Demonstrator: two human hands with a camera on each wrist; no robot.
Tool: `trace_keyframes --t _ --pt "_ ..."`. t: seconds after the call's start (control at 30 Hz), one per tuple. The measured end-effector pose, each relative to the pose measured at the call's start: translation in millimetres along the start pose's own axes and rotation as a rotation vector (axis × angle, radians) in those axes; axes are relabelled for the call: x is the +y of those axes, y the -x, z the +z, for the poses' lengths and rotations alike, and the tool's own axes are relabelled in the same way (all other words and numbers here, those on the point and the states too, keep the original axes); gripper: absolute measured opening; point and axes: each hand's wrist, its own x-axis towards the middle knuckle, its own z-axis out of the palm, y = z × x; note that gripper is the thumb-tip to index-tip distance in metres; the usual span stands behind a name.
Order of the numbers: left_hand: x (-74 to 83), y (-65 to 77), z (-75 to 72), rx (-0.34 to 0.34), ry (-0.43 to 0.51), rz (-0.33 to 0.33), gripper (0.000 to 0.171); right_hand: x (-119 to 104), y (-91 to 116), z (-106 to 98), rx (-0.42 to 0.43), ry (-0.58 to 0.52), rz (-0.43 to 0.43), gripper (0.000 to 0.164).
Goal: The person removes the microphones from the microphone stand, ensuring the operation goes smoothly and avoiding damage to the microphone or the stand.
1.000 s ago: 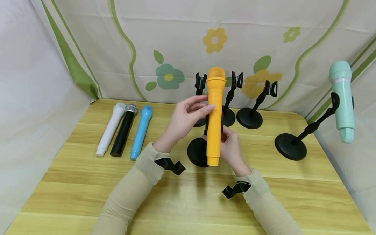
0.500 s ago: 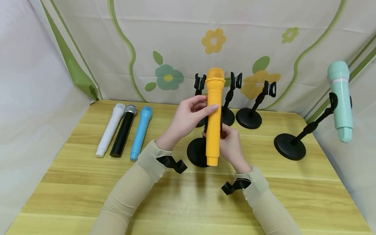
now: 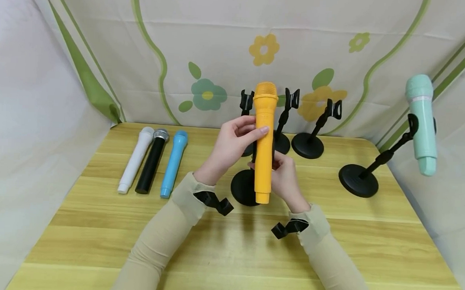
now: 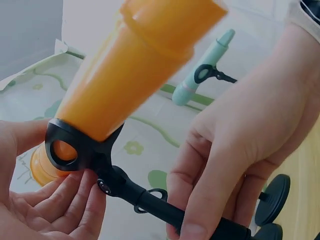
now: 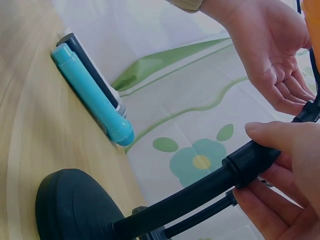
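An orange microphone (image 3: 263, 163) stands nearly upright in the black clip (image 4: 82, 147) of a desk microphone stand (image 5: 180, 202). My left hand (image 3: 230, 147) holds the microphone near its upper part, thumb in front and fingers behind. In the left wrist view those fingers lie beside and under the clip. Lower down, my right hand (image 3: 286, 177) grips the stand's pole, partly hidden behind the microphone in the head view. The right wrist view shows its thumb and fingers around the thick collar of the pole. The round base (image 3: 242, 188) rests on the table.
On the left lie a white microphone (image 3: 136, 160), a black microphone (image 3: 152, 163) and a blue microphone (image 3: 174, 164). Several black stands with bare clips, one of them the rightmost stand (image 3: 308, 145), line the back. At right, another stand (image 3: 358, 180) carries a mint-green microphone (image 3: 424, 127).
Both hands keep their hold on the microphone and the stand. The left wrist has shifted slightly rightward and the right wrist slightly leftward; the microphone stays in the clip.
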Motion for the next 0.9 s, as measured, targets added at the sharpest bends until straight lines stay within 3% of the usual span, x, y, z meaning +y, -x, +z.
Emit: trace_keyframes --t 0.37,0.9 --pt "8.4 -5.9 -1.7 0.023 0.008 -0.002 0.041 1.0 1.2 -0.3 -0.015 -0.033 -0.017 0.021" --pt "16.7 -32.4 -4.9 0.019 0.054 -0.003 0.041 6.3 1.2 -0.9 -0.021 -0.068 -0.015 0.022"
